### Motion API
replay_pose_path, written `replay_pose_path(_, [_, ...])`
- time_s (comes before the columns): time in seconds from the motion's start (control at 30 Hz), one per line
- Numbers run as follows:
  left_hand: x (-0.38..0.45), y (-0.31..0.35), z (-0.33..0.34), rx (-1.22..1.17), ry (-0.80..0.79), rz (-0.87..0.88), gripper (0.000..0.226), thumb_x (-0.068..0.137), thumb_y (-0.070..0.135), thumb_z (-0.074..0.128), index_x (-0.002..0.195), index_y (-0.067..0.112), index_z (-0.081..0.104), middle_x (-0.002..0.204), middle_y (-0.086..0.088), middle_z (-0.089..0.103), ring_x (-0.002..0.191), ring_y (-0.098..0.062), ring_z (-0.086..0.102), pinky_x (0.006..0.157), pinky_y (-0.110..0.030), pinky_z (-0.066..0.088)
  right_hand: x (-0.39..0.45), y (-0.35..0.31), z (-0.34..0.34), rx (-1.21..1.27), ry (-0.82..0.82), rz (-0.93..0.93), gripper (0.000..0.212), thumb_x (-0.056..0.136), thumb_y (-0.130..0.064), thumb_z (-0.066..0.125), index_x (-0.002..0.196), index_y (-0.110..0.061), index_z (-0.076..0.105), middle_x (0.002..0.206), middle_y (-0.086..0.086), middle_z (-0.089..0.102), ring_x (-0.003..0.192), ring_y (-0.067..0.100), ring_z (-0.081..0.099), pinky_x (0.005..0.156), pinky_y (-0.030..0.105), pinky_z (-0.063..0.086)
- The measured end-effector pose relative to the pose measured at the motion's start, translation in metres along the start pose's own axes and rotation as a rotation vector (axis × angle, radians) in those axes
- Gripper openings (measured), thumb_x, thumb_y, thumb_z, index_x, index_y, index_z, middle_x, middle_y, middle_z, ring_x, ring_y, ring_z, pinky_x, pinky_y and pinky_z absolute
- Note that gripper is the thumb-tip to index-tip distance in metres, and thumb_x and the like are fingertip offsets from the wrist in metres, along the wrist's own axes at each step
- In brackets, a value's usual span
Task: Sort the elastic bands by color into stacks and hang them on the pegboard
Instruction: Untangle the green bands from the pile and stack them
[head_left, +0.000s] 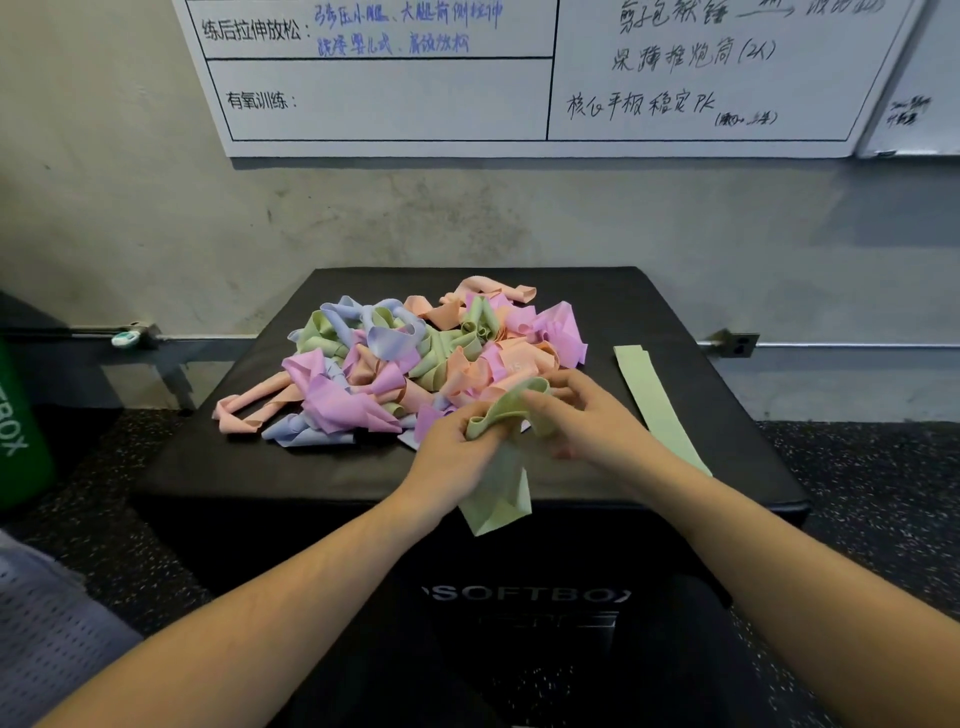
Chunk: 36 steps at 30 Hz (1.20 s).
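Two hands: left hand (457, 441) and right hand (582, 415) both grip one green band (506, 457), held over the near edge of the black box (218, 457).
Flat stack: one green strip (657, 400), lying to the right, apart from the pile.
Pile: tangled pink, purple, orange, green and blue bands (395, 358), too many to count, at the box's middle.
Wall: two whiteboards (519, 78), far behind.

- The tangled pile of elastic bands (415, 358) looks like thin matt rubbery sheet in pastel pink, peach, green and lilac.
- The flat green band (657, 402) by the box's right edge is smooth and unshiny.
- The black box (218, 457) has a soft, faintly sheened leather-like cover.
- The wall (156, 218) is rough, mottled plaster.
- The whiteboard (415, 98) is smooth and glossy.
- The floor (857, 493) is speckled and grainy.
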<state>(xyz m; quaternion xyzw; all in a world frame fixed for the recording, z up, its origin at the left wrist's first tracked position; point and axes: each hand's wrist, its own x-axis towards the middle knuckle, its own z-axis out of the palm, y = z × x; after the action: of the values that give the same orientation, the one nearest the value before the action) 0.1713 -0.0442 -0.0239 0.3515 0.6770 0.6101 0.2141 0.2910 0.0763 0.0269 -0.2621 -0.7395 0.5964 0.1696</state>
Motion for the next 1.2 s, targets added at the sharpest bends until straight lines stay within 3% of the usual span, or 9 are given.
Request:
replay_pose_path(0.17, [-0.016, 0.007, -0.006, -0.086, -0.034, 0.033, 0.021, 0.096, 0.011, 0.069, 0.098, 0.03, 0.079, 0.097, 0.011, 0.077, 0.095, -0.002, 0.066, 0.088, -0.018, 0.049, -0.016, 0.006, -0.003, 0.238, -0.084, 0.132, 0.022, 0.098, -0.019, 0.064, 0.12, -0.017, 0.065, 0.104, 0.006, 0.069, 0.081, 0.02, 0.066, 0.077, 0.039, 0.06])
replay_pose_path(0.33, [-0.025, 0.007, -0.008, -0.147, -0.017, -0.082, 0.017, 0.092, 0.024, 0.075, 0.107, 0.015, 0.078, 0.101, -0.003, 0.079, 0.092, -0.013, 0.069, 0.087, -0.032, 0.051, -0.023, 0.009, -0.004, 0.387, -0.035, 0.066, 0.033, 0.091, -0.025, 0.073, 0.119, -0.016, 0.058, 0.107, 0.008, 0.069, 0.078, 0.021, 0.068, 0.072, 0.035, 0.057])
replay_pose_path(0.43, [-0.028, 0.009, -0.009, -0.178, 0.035, -0.11, 0.016, 0.092, 0.025, 0.075, 0.102, 0.013, 0.078, 0.1, -0.012, 0.077, 0.089, -0.02, 0.069, 0.083, -0.036, 0.05, -0.027, 0.013, -0.004, 0.255, 0.018, -0.108, 0.039, 0.087, -0.013, 0.079, 0.118, -0.02, 0.056, 0.11, 0.012, 0.069, 0.086, 0.019, 0.069, 0.08, 0.038, 0.056])
replay_pose_path(0.6, [-0.033, 0.014, -0.006, -0.301, 0.001, -0.164, 0.019, 0.091, 0.022, 0.075, 0.108, 0.014, 0.078, 0.103, -0.01, 0.078, 0.099, -0.027, 0.072, 0.089, -0.038, 0.055, -0.028, 0.018, 0.0, -0.071, 0.032, -0.262, 0.023, 0.084, -0.016, 0.082, 0.105, -0.023, 0.072, 0.105, 0.001, 0.072, 0.088, 0.006, 0.067, 0.086, 0.02, 0.052])
replay_pose_path(0.77, [-0.039, 0.019, -0.003, -0.426, 0.031, -0.16, 0.016, 0.09, 0.016, 0.074, 0.105, 0.014, 0.076, 0.104, -0.009, 0.078, 0.094, -0.021, 0.072, 0.084, -0.034, 0.057, -0.026, 0.024, 0.001, 0.102, 0.101, -0.147, 0.028, 0.086, -0.015, 0.08, 0.113, -0.021, 0.074, 0.095, 0.004, 0.073, 0.083, 0.006, 0.063, 0.082, 0.026, 0.051])
replay_pose_path(0.9, [-0.041, 0.022, -0.001, -0.367, 0.062, -0.116, 0.009, 0.088, 0.018, 0.077, 0.097, 0.02, 0.077, 0.096, -0.002, 0.078, 0.086, -0.015, 0.07, 0.077, -0.03, 0.056, -0.025, 0.025, -0.001, 0.252, -0.064, 0.02, 0.027, 0.084, -0.025, 0.079, 0.111, -0.02, 0.079, 0.105, 0.001, 0.07, 0.092, 0.013, 0.061, 0.08, 0.028, 0.051])
replay_pose_path(1.03, [-0.038, 0.021, -0.003, -0.292, 0.097, -0.095, 0.004, 0.086, 0.024, 0.08, 0.088, 0.024, 0.077, 0.091, -0.002, 0.077, 0.084, -0.009, 0.066, 0.077, -0.027, 0.05, -0.029, 0.021, -0.001, 0.232, -0.029, -0.027, 0.021, 0.092, -0.026, 0.064, 0.105, -0.022, 0.081, 0.09, -0.011, 0.064, 0.081, 0.007, 0.054, 0.071, 0.022, 0.042])
replay_pose_path(1.13, [-0.039, 0.018, -0.003, -0.253, 0.055, -0.087, 0.016, 0.088, 0.024, 0.079, 0.103, 0.018, 0.078, 0.103, -0.008, 0.077, 0.093, -0.014, 0.068, 0.085, -0.031, 0.051, -0.031, 0.02, -0.002, 0.105, 0.047, -0.107, 0.012, 0.086, -0.032, 0.078, 0.095, -0.026, 0.081, 0.101, -0.005, 0.071, 0.084, 0.004, 0.062, 0.071, 0.015, 0.047])
replay_pose_path(1.2, [-0.041, 0.018, -0.002, -0.251, 0.075, -0.091, 0.016, 0.089, 0.022, 0.078, 0.105, 0.02, 0.078, 0.102, -0.003, 0.078, 0.095, -0.013, 0.07, 0.083, -0.028, 0.054, -0.032, 0.023, -0.002, -0.002, 0.064, -0.184, 0.013, 0.082, -0.032, 0.083, 0.093, -0.026, 0.081, 0.105, 0.002, 0.073, 0.09, 0.007, 0.063, 0.08, 0.02, 0.049])
